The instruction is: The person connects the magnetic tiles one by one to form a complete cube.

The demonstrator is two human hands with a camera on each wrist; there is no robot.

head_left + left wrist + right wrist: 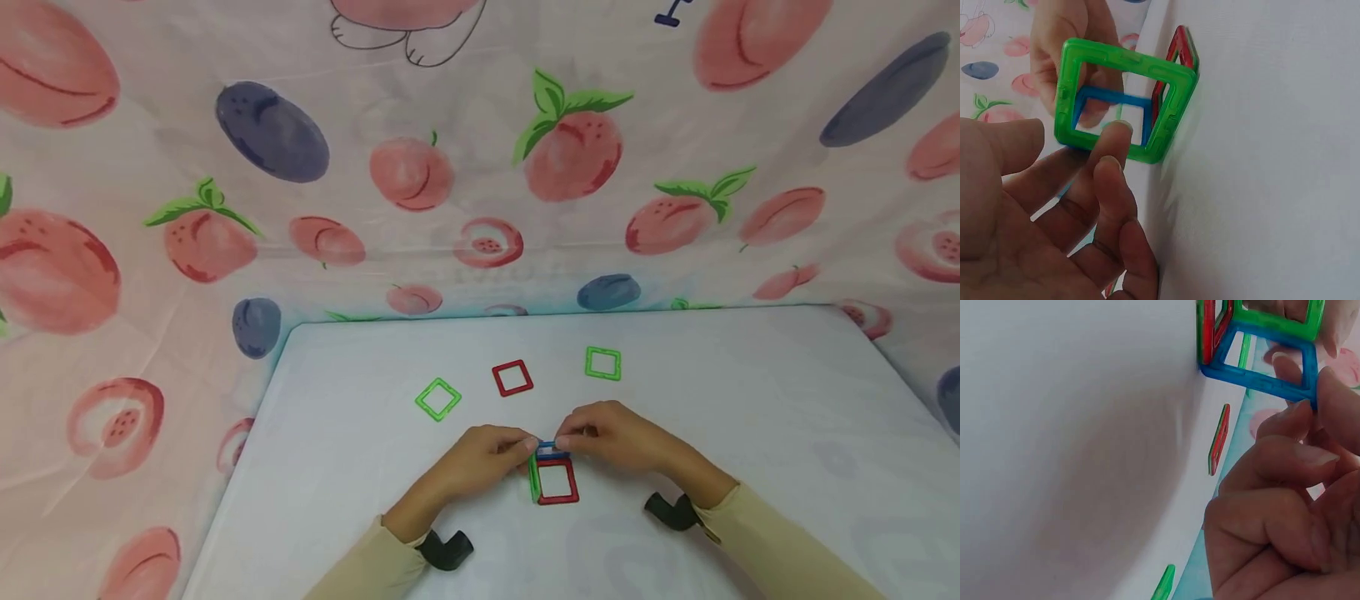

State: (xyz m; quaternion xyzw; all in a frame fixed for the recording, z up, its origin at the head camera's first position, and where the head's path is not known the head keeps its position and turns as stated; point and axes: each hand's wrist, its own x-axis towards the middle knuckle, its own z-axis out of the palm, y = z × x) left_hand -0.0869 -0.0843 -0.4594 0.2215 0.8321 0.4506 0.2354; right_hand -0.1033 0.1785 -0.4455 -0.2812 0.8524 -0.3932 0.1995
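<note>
A red square magnetic frame tile [574,482] lies flat on the white table. A green square tile [1129,59] stands upright along its left side, and a blue square tile [1254,380] stands along its far side. With thumb and fingers my left hand [480,458] holds the green tile near its upper far corner; one fingertip overlaps its edge in the left wrist view. My right hand [615,437] pinches the upper edge of the blue tile between thumb and index finger. The green and blue tiles meet or nearly meet at the corner; fingers partly cover it.
Beyond the hands, a green tile [438,400], a red tile [513,392] and another green tile [603,377] lie separately on the white tabletop [360,358]. A fruit-patterned cloth [450,100] hangs behind the table. Each wrist carries a black mount.
</note>
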